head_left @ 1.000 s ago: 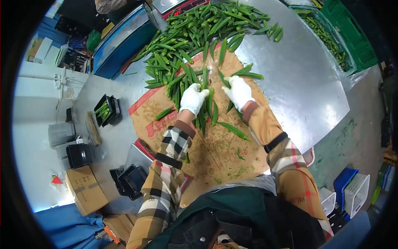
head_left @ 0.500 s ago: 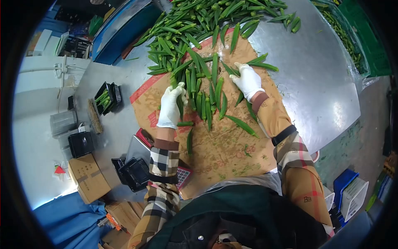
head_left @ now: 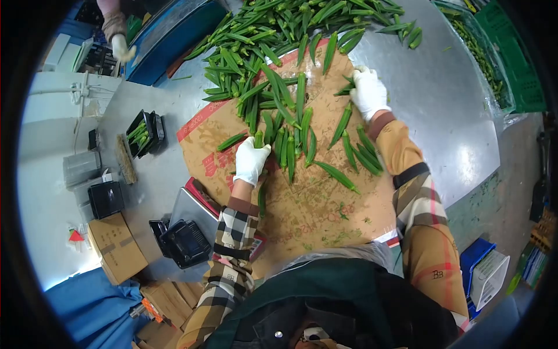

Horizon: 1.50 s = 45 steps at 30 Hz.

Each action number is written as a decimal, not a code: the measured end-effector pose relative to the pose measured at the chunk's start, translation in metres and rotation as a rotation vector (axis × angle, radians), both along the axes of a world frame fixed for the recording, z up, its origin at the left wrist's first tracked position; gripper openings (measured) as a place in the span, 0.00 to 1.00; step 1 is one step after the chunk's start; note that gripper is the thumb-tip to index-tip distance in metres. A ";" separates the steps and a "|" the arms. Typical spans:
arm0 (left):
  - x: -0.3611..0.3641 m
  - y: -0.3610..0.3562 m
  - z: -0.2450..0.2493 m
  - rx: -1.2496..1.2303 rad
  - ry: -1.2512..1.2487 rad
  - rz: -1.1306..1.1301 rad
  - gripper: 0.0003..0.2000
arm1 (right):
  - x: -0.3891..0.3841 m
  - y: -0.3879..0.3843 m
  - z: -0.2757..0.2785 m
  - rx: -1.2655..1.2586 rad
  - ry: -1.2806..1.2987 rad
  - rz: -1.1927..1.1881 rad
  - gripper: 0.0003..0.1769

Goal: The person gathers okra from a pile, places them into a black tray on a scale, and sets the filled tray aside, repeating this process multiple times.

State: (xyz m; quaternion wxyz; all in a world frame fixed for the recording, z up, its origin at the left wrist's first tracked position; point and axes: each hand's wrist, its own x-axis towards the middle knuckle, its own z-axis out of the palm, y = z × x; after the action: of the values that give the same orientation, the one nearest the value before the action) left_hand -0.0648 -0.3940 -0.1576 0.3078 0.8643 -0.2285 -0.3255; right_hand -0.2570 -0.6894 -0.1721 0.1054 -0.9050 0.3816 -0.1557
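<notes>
Okra pods lie scattered on a brown cardboard sheet (head_left: pixel 302 227), with a big okra pile (head_left: pixel 290 23) beyond it. My left hand (head_left: pixel 251 161), in a white glove, is closed at the left end of a row of pods, its fingertips pinched on an okra pod (head_left: pixel 258 138). Gloved in white too, my right hand (head_left: pixel 369 93) is at the sheet's upper right. Its fingers curl over okra (head_left: pixel 345 88) that shows beside them; the grip itself is partly hidden. Several loose pods (head_left: pixel 361 152) lie below that hand.
A black tray with okra (head_left: pixel 145 135) stands at the left, and empty black trays (head_left: pixel 183 243) lie nearer. A cardboard box (head_left: pixel 118 247) is at the lower left. A green crate (head_left: pixel 511 55) stands upper right. Another person's gloved hand (head_left: pixel 122 49) shows at the upper left.
My left hand has moved down and slightly right. My right hand has moved up and right, and more pods lie below it. Another person's hand has appeared at the upper left.
</notes>
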 end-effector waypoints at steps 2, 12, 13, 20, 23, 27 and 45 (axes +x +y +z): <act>0.009 0.018 -0.011 -0.037 0.001 0.068 0.16 | -0.018 -0.017 -0.016 0.098 0.055 0.072 0.17; -0.021 0.013 0.008 -0.214 0.153 0.158 0.10 | -0.060 -0.007 0.012 0.250 0.304 -0.110 0.21; -0.025 0.006 0.004 -0.185 0.037 0.118 0.11 | -0.056 0.001 0.024 0.331 0.276 -0.141 0.22; -0.042 -0.017 0.011 0.052 -0.222 0.047 0.16 | -0.009 0.055 0.017 0.420 0.287 -0.106 0.27; -0.005 0.009 -0.049 0.108 -0.083 -0.002 0.17 | 0.004 0.058 0.012 0.358 0.255 -0.083 0.28; 0.004 0.035 0.022 -0.181 0.389 0.214 0.14 | -0.010 0.050 0.037 0.669 -0.265 -0.056 0.28; -0.007 0.100 0.002 0.001 -0.279 -0.044 0.16 | -0.114 0.079 0.009 0.407 0.211 -0.085 0.21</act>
State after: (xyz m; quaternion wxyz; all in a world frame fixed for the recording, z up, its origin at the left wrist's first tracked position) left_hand -0.0719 -0.2939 -0.1561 0.2654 0.8961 -0.2879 -0.2090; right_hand -0.3709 -0.6104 -0.1635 0.2384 -0.8595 0.4519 0.0157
